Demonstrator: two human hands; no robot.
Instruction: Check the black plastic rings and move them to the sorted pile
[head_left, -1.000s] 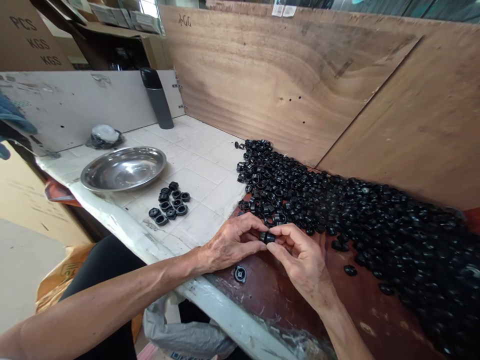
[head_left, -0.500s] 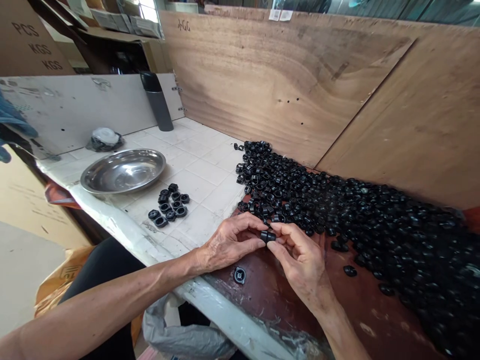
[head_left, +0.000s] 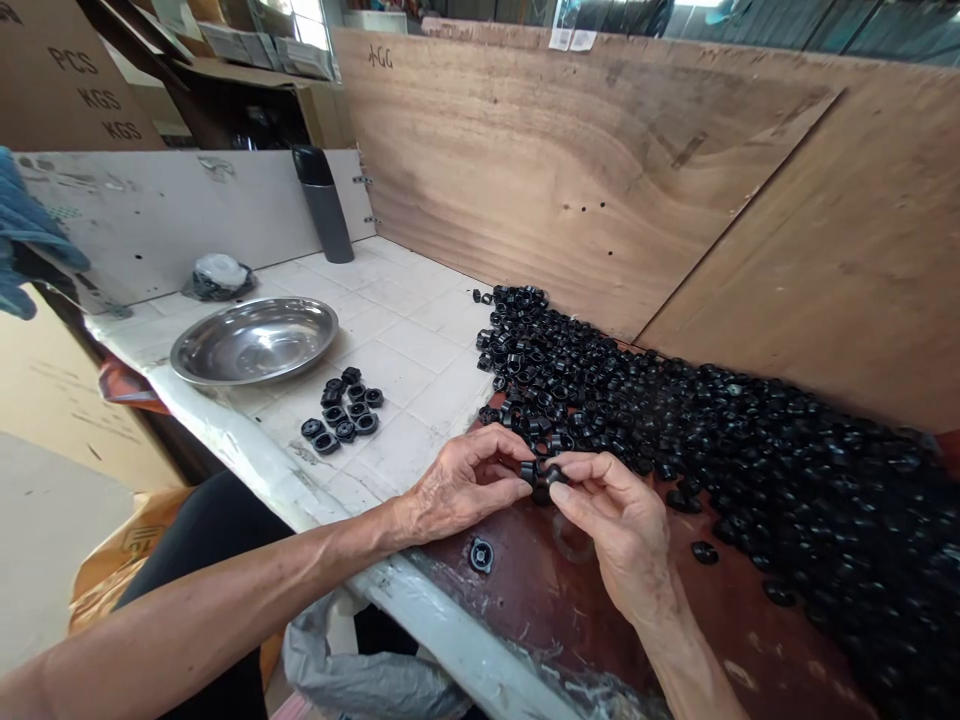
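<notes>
My left hand pinches a small black plastic part between thumb and fingertips. Just to its right, my right hand grips another black piece with thumb and index finger. The two pieces are close together; whether they touch is hard to tell. On the brown surface below my left hand lies one round black part with a cross-shaped centre. A large heap of black parts spreads behind and to the right of my hands. Several black parts form a small group on the white tiles at left.
A shallow metal bowl sits on the tiled tabletop. Behind it are a dark flask and a plastic-wrapped bundle. Wooden boards wall the back. A grey bag hangs below the front edge.
My right hand has moved slightly right, and the piece in its fingers now appears apart from the one in my left. The view has shifted a little.
</notes>
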